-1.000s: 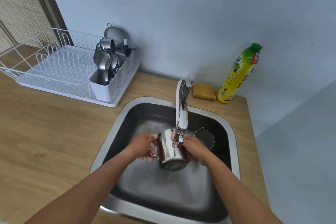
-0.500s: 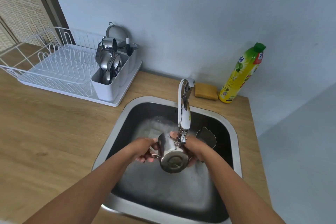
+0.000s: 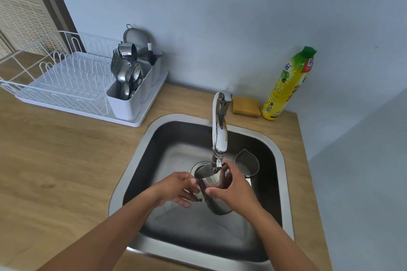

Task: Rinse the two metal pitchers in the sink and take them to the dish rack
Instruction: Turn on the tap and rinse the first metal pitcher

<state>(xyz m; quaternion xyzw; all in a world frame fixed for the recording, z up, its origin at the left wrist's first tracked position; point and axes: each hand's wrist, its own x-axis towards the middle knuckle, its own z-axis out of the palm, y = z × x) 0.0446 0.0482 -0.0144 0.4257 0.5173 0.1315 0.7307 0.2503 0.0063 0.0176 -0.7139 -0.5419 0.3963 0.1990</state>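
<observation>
A metal pitcher (image 3: 211, 182) is held beneath the faucet (image 3: 219, 130) in the sink (image 3: 132, 160). Its handle is gripped by the left hand (image 3: 177, 189), and its body is wrapped by the right hand (image 3: 234, 192) fingers. A second pitcher (image 3: 246, 164) is seen just right of it. The dish rack (image 3: 66, 81) is set far left on the desk (image 3: 55, 149).

Body obs, head cam. L hand (image 3: 178, 189) + R hand (image 3: 236, 191) are both showing bare. Uncovered skin is running from the fingers (image 3: 188, 179) back past the wrists, along L forearm (image 3: 114, 233) + R forearm (image 3: 279, 237), to bottom frame edge. Forearms are looking slim just behind the fingers, broadening farther back from them (wide-angle lens is stretching). Nails are reading too small to judge.
</observation>
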